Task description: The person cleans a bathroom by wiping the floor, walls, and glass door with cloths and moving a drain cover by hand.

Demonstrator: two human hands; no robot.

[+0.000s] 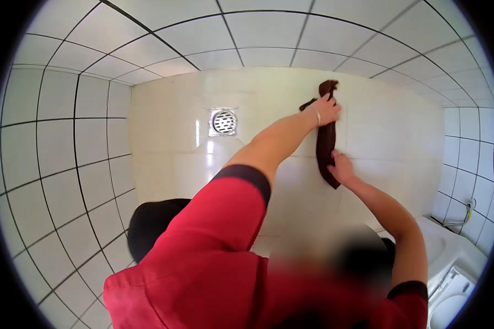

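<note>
A dark brown cloth (326,140) lies in a long, narrow strip on the pale floor, with a bunched upper end and a small loose flap to the left. My left hand (327,109), with a light band at the wrist, is closed on the cloth's upper part. Lower down, my right hand (343,168) grips the cloth's right edge near the pointed lower end, thumb and fingers apart across it. Part of the cloth is hidden beneath my left hand.
A metal floor drain (223,122) is set in the tiled floor (269,137) to the left. White tiled walls (82,137) surround the floor. At lower right are a white ceramic fixture (442,241) and a hose (466,216) on the wall.
</note>
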